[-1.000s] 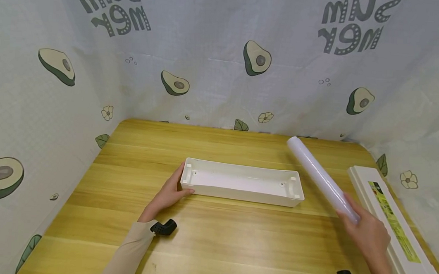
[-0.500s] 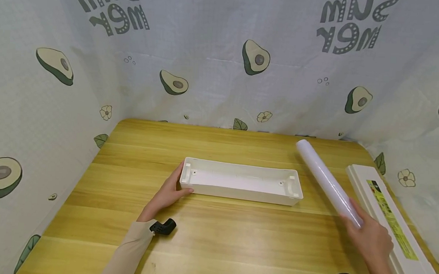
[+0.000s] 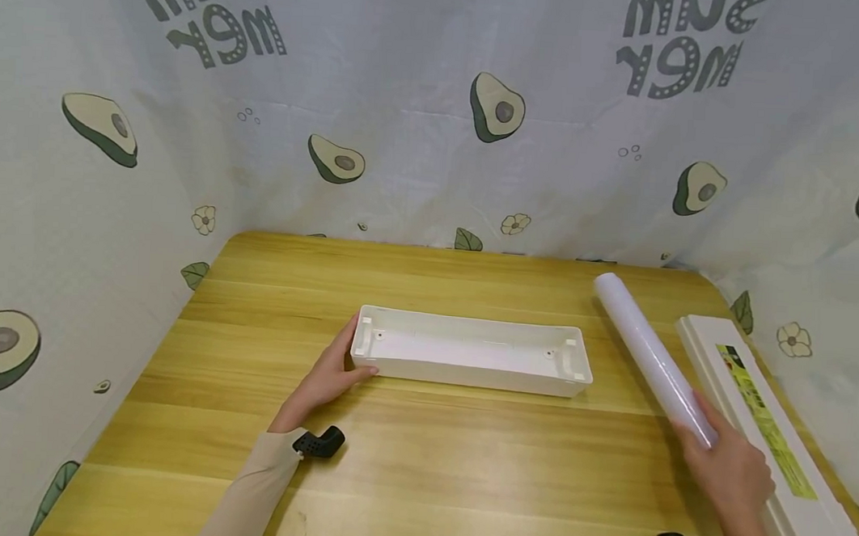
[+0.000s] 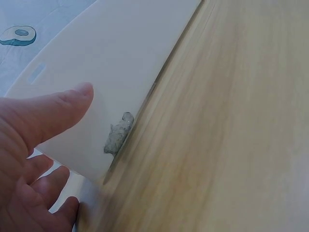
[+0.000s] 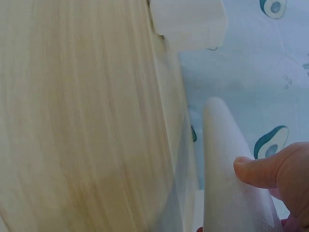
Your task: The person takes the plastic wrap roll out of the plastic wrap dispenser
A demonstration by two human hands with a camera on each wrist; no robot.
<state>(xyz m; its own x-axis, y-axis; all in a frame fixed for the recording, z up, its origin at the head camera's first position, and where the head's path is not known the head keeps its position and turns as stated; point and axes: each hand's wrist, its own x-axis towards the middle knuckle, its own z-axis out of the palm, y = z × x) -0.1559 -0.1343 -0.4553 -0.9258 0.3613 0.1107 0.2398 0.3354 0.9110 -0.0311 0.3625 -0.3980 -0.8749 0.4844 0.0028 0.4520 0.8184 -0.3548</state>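
Note:
A long white open-topped plastic box [image 3: 467, 375] lies crosswise on the table. My left hand [image 3: 329, 372] holds its left end, the thumb along the front wall and the other fingers round the short end. In the left wrist view the thumb lies against the box wall [image 4: 120, 58], above a ragged grey patch near its bottom edge. To the right, my right hand [image 3: 732, 466] grips the near end of a roll of clear plastic film [image 3: 654, 357], which slants up and away to the left. The right wrist view shows the thumb across the roll [image 5: 222, 169].
A long white cover [image 3: 824, 531] with a yellow-green label [image 3: 767, 419] lies along the right edge of the wooden table [image 3: 462, 480]. An avocado-print curtain [image 3: 409, 97] hangs behind the table and at both sides.
My right hand has carried the film roll a little to the right, toward the white cover, and away from the box. The left hand and the box have stayed in place.

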